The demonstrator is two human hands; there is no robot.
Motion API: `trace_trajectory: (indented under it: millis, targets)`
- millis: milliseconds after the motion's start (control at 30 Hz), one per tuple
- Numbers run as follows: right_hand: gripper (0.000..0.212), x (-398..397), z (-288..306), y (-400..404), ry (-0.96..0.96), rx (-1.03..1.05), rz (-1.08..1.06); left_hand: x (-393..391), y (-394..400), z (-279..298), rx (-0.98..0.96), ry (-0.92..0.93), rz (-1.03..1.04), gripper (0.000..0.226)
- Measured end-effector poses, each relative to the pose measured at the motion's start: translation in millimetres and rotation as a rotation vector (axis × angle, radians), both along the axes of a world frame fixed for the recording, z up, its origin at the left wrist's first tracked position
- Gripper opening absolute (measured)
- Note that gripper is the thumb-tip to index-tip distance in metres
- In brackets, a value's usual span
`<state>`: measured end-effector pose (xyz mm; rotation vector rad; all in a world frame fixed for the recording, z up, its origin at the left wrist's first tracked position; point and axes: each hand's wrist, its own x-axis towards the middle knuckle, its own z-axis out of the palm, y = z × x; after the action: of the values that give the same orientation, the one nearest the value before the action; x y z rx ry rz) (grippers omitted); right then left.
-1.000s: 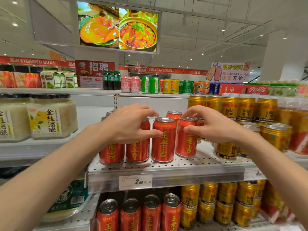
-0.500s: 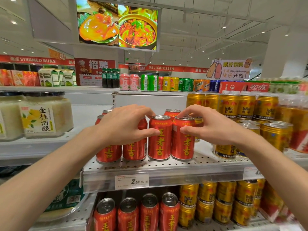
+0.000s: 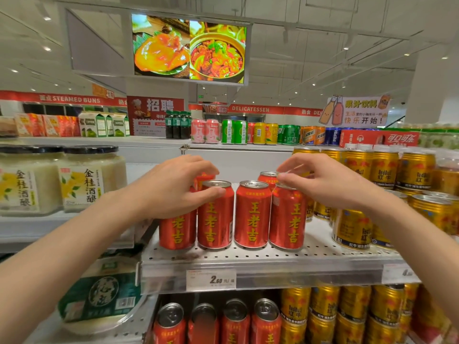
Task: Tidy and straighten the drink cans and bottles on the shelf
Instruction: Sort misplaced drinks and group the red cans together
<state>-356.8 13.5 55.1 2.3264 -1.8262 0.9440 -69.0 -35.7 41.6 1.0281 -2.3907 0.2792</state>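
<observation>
left hand (image 3: 173, 188) gripping red can (image 3: 215, 214), right hand (image 3: 323, 181) pinching can rim (image 3: 285, 186)

王老吉 on red cans (image 3: 253, 214); RedBull 红牛 on gold cans (image 3: 387, 170); 2.60 on price tag (image 3: 211, 280); DELICATESSEN and STEAMED BUNS on red banner (image 3: 250, 109).

Four red cans (image 3: 252, 214) with gold characters stand upright in a tight front row on the perforated shelf (image 3: 323, 254), sides touching or nearly so, silver tops up, labels facing out. Behind them more red cans (image 3: 267, 178) peek over, one at the left looking tilted. To the right, gold cans (image 3: 352, 229) stand upright in rows and stacks, a clear gap between them and the red row; below, more red and gold cans fill the lower shelf.
</observation>
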Motion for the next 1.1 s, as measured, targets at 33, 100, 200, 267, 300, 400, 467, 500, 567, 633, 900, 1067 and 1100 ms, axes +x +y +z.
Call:
trace_trajectory:
  millis: [33,100,200,267,300,400,467,500,567,633,900,1067,1100]
  targets:
    - [0.033,3,5,-6,0.008,0.001,-0.012,7,-2,0,0.007,0.013,0.011,0.065]
    - [0.032,7,14,-22,0.023,0.03,-0.044,21,-6,-2,0.02,0.037,0.029,0.065]
    - [0.033,12,21,-50,0.084,0.112,-0.104,33,-8,-6,0.081,0.069,0.042,0.06]
    - [0.033,14,21,-65,0.121,0.18,-0.139,37,-8,-8,0.105,0.091,0.033,0.061]
    - [0.032,15,21,-70,0.136,0.214,-0.155,38,-7,-9,0.113,0.1,0.028,0.061]
    - [0.02,15,19,-80,0.125,0.267,-0.173,39,-9,-9,0.127,0.121,0.019,0.058]
    - [0.015,14,18,-83,0.091,0.273,-0.171,40,-10,-9,0.132,0.134,0.015,0.055]
    - [0.015,13,18,-82,0.077,0.271,-0.17,41,-10,-9,0.135,0.137,0.014,0.054]
    - [0.018,12,18,-81,0.051,0.269,-0.167,41,-11,-10,0.137,0.139,0.013,0.054]
    - [0.02,11,19,-79,0.021,0.268,-0.156,40,-11,-10,0.13,0.141,0.013,0.055]
    - [0.019,24,26,-82,-0.047,0.279,-0.063,40,-9,-12,0.129,0.144,0.021,0.055]
    - [0.023,39,21,-92,-0.027,0.294,0.003,40,-7,-12,0.135,0.143,0.02,0.058]
    - [0.023,40,20,-93,-0.022,0.289,0.007,40,-6,-12,0.134,0.143,0.022,0.058]
